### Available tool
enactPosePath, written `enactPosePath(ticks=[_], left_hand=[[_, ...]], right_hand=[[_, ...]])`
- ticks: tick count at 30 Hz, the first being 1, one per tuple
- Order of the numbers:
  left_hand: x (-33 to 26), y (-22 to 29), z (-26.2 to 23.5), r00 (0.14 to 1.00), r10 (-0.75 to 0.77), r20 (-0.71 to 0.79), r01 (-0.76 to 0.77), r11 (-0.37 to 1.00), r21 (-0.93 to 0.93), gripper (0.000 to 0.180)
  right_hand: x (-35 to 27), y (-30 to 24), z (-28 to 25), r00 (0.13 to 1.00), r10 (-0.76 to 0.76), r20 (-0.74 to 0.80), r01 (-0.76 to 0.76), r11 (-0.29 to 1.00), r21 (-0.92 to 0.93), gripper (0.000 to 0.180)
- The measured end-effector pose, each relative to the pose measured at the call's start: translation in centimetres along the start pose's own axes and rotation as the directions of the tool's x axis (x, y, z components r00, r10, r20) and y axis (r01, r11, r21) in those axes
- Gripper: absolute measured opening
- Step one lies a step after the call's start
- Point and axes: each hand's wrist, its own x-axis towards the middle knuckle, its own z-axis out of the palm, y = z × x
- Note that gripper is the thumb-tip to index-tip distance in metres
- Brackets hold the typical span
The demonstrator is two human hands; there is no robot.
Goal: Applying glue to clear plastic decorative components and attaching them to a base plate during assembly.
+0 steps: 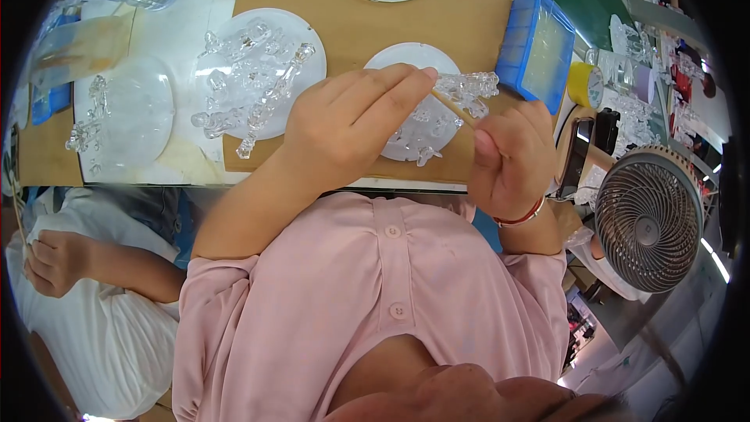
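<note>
Pink button-front shirt (391,289) fills the lower frame, forearms rising from it. Left hand (351,121) is curled, fingers pinching a clear, knobbly glass figurine piece (469,87) held above a small round white plate (414,101). Right hand (512,156) is closed around a thin tan stick (453,107), tip against the piece. Piece's long axis runs approx left-right, free end pointing right toward a blue plastic tray (539,47). Progress, judging by layout: several clear pieces already lie on a bigger white plate (262,78) w/ more plates around; this one looks mid-work, not set down yet. Seated co-worker's white sleeve (86,328) at lower left.
</note>
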Motion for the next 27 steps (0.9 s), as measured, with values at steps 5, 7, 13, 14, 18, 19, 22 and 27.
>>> enactPosePath(ticks=[5, 7, 13, 14, 18, 19, 22, 27], left_hand=[[0.0, -0.2, 0.1, 0.999, 0.044, -0.002, -0.044, 0.998, 0.036, 0.039], [0.2, -0.4, 0.2, 0.999, 0.048, -0.003, -0.048, 0.999, 0.01, 0.039], [0.3, -0.6, 0.2, 0.999, 0.048, -0.009, -0.049, 0.998, -0.032, 0.038], [0.3, -0.5, 0.3, 0.998, 0.055, -0.02, -0.056, 0.998, -0.03, 0.038], [0.1, -0.3, 0.3, 1.0, 0.029, -0.001, -0.029, 0.999, -0.042, 0.035], [0.2, -0.2, 0.3, 1.0, 0.012, -0.001, -0.012, 0.999, -0.037, 0.033], [0.9, 0.4, 0.1, 0.999, -0.043, 0.032, 0.044, 0.999, -0.031, 0.03], [1.3, 1.4, 0.1, 0.992, -0.092, 0.082, 0.092, 0.996, 0.005, 0.027]], right_hand=[[-2.7, 0.1, -1.4, 0.998, 0.063, 0.022, -0.064, 0.996, 0.063, 0.013], [-3.4, 0.3, -1.3, 0.998, 0.061, 0.022, -0.063, 0.996, 0.066, 0.012], [-4.7, 0.5, -1.8, 0.999, 0.033, 0.021, -0.035, 0.996, 0.079, 0.014], [-4.9, 0.7, -2.0, 0.996, 0.084, 0.021, -0.086, 0.99, 0.111, 0.016], [-4.8, 1.6, -1.7, 0.981, 0.189, -0.04, -0.178, 0.967, 0.181, 0.02], [-4.9, 1.9, -1.7, 0.98, 0.193, -0.045, -0.182, 0.966, 0.181, 0.02], [-5.2, 2.4, -1.9, 0.938, 0.334, -0.089, -0.299, 0.914, 0.275, 0.021], [-6.2, 3.7, -1.9, 0.893, 0.428, -0.138, -0.345, 0.849, 0.4, 0.021]])
